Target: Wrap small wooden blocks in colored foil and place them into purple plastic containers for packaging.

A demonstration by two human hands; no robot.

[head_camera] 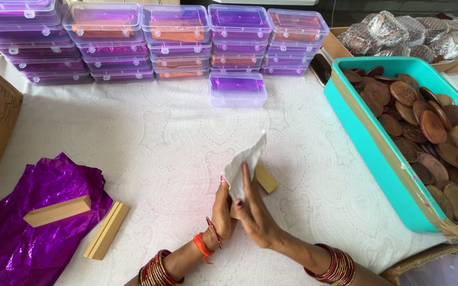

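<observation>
White cloth (244, 161) and a pale wooden block (265, 178) sit together in both hands above the desk (165, 143): the left hand (222, 209) grips the block, the right hand (254, 209) presses the cloth against it, near a teal tub (367, 143) of wooden discs (425, 122).

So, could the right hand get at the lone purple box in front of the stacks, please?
Probably yes: bare cloth lies between the right hand and the lone purple box, though it now holds a white cloth.
</observation>
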